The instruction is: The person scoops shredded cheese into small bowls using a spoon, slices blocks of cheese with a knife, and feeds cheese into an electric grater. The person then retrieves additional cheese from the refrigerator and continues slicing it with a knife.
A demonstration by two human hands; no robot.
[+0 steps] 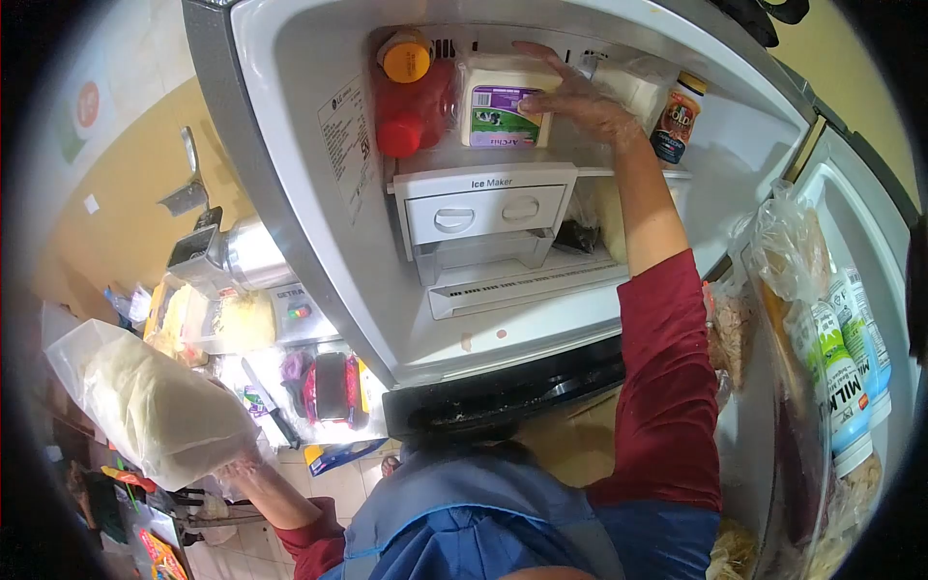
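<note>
Inside the freezer compartment, my right hand [585,104] reaches to the upper shelf. Its fingers are spread around the right end of a pale wrapped block [480,75], which carries a purple and green label with cows. Out to the left, my left hand [242,466] is closed on the lower end of a clear plastic bag [159,406] filled with something pale and bulky. Most of the left fingers are hidden by the bag. Left of the block are a red container [398,135] and a bottle with an orange cap [406,60].
A dark-labelled jar [680,118] and a white bag [633,92] share the shelf, above the ice maker [488,208]. Milk bottles [843,387] fill the open door at right. A knife [269,401], a phone [336,387] and a scale [300,307] lie on the left counter.
</note>
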